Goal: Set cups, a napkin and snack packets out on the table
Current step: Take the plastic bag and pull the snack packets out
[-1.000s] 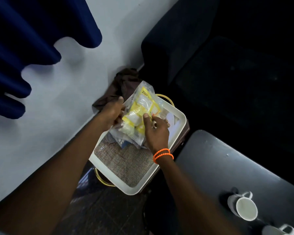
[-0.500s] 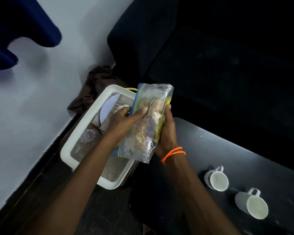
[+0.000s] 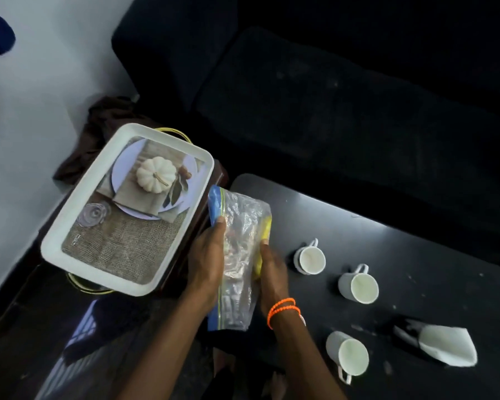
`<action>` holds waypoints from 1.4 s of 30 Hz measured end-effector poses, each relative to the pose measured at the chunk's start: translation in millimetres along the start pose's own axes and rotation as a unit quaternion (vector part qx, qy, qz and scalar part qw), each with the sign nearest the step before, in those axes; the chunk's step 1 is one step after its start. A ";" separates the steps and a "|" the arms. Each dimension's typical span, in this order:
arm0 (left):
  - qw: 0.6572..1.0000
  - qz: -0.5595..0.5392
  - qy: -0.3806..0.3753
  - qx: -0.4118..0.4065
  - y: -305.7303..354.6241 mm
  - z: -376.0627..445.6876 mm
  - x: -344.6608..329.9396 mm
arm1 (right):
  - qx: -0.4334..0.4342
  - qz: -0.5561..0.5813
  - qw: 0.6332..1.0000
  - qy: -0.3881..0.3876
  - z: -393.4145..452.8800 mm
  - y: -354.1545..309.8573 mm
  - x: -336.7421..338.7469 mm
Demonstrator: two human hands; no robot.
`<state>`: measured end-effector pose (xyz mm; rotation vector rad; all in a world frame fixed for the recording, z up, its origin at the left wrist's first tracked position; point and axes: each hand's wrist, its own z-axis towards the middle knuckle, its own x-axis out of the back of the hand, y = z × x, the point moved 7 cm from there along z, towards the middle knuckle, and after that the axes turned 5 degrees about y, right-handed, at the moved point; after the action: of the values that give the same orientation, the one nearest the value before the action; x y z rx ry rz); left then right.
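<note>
A person's left hand [image 3: 207,264] and right hand [image 3: 272,272] clasp a clear zip bag of snack packets [image 3: 237,255] from either side, fingers curled around its edges, at the near-left corner of the dark surface [image 3: 416,255]. On the surface, to the bag's right, stand three white cups [image 3: 311,259] [image 3: 358,287] [image 3: 348,355]; a folded white napkin [image 3: 445,345] lies farther right again. To the bag's left sits a white tray [image 3: 122,278] printed with a pumpkin picture. Orange bands [image 3: 283,308] circle the right wrist.
</note>
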<state>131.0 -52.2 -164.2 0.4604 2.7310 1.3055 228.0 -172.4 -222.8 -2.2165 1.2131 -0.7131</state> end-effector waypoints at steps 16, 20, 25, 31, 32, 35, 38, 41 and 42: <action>0.985 -0.150 -0.070 0.054 5.8 -42.6 -24.6 | 0.228 0.025 0.957 -0.176 -93.7 -62.0 32.4; 0.985 -0.151 -0.078 0.023 8.4 -40.7 -25.4 | 0.214 0.084 0.959 -0.169 -94.7 -63.3 36.3; 0.990 -0.028 -0.116 -0.076 18.0 -38.2 -28.5 | 0.182 0.104 0.966 -0.149 -90.9 -71.6 41.1; 0.988 0.027 -0.023 -0.152 38.4 -32.2 -4.6 | 0.174 0.046 0.984 -0.008 -64.9 -82.4 66.9; 0.984 0.038 -0.002 -0.175 44.9 -30.2 4.9 | 0.201 0.014 0.979 0.033 -62.4 -89.0 76.6; 0.976 0.058 -0.001 -0.211 58.2 -30.1 27.6 | 0.266 -0.085 0.953 0.115 -66.0 -105.5 95.3; 0.972 0.091 0.010 -0.217 56.9 -36.9 39.6 | 0.354 -0.166 0.901 0.187 -92.6 -122.9 96.1; 0.967 0.082 0.041 -0.240 53.8 -47.0 43.0 | 0.540 -0.179 0.797 0.200 -139.1 -141.0 75.5; 0.965 0.078 0.052 -0.247 52.7 -49.3 42.3 | 0.571 -0.169 0.788 0.157 -146.4 -143.1 61.2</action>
<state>93.3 -45.1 -90.0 0.5757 2.3459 2.0202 245.4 -184.6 -10.2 -1.2569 0.2447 -1.4975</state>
